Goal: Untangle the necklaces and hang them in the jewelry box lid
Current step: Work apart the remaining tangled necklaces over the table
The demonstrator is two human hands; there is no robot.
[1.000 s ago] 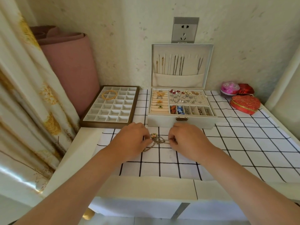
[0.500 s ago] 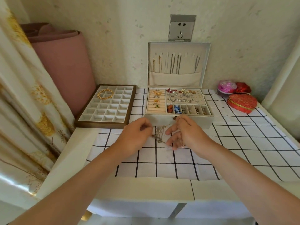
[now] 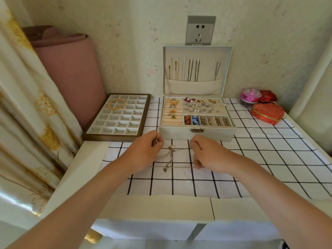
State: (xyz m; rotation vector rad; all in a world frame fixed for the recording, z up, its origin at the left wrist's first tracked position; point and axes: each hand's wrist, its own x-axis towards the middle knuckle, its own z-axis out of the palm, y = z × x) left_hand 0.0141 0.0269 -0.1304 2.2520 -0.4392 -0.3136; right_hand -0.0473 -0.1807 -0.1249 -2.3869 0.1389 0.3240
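A knot of thin silver and gold necklaces (image 3: 169, 155) is stretched between my hands just above the checked cloth, in front of the jewelry box. My left hand (image 3: 145, 150) pinches a chain end on the left. My right hand (image 3: 206, 151) pinches the other side, and loose chain strands hang down to the cloth between them. The white jewelry box (image 3: 197, 132) stands open behind, its upright lid (image 3: 196, 51) holding several hung chains above a fabric pocket.
A brown compartment tray (image 3: 116, 135) with gold bangles sits left of the box. A red heart-shaped tin (image 3: 267, 113) and a pink round box (image 3: 250, 96) stand at the back right. A pink roll and a curtain fill the left side.
My hands have lifted the tangle off the cloth and pulled apart, so the chains are drawn out between them instead of bunched.
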